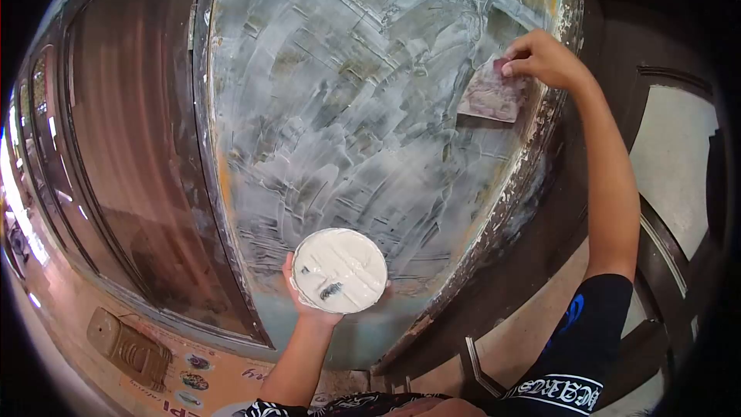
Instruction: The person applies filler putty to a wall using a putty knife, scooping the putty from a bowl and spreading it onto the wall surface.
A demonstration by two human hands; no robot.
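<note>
My left hand (315,312) is closed around a round tub of white putty (351,262), holding it from below in front of the wall. The putty's surface is smeared, with a couple of dark patches in it. Up at the right, my right hand (540,62) pinches a putty-smeared flat scraper (494,96) by its reddish upper edge. The scraper is at the wall (340,131), near the right door frame. Grey-white putty streaks and ridges cover most of that wall; whether the scraper's lower edge touches it is hard to tell.
A dark wooden door (131,123) with a reddish-brown panel stands left of the wall. On the right is another dark door (617,23) with a paint-spattered frame. A brown plastic stool (130,346) and a printed orange sheet (224,374) lie low at the left.
</note>
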